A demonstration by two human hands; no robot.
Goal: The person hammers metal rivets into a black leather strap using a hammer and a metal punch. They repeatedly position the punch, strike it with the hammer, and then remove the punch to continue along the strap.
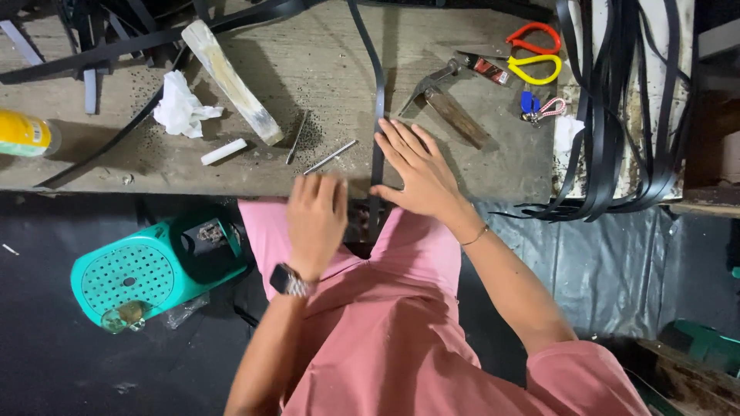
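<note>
Right hand [420, 173]: laid flat on the near edge of the surface [324, 62], fingers [405, 139] spread and pressing beside and partly on a black strap [376, 108]. The strap runs from the far edge of the surface straight toward the person and passes over the near edge between the two hands.

Left hand [316, 219]: blurred, at the near edge just left of the strap; fingers together and curled downward (whether they pinch anything cannot be told). A wristwatch [287, 279] sits on this wrist.

Near the hands: two thin metal rods [330, 156] lying just beyond the left hand; a hammer [443, 96] with wooden handle just beyond the right hand.

Further items on the surface: long pale wooden block [231, 81], short white stick [223, 152], crumpled white cloth [181, 108], red and yellow scissors [532, 54], yellow bottle [27, 132] at far left.

Right side: bundle of black straps [617, 115] hanging over a board.

Floor, lower left: teal perforated stool [142, 270].
</note>
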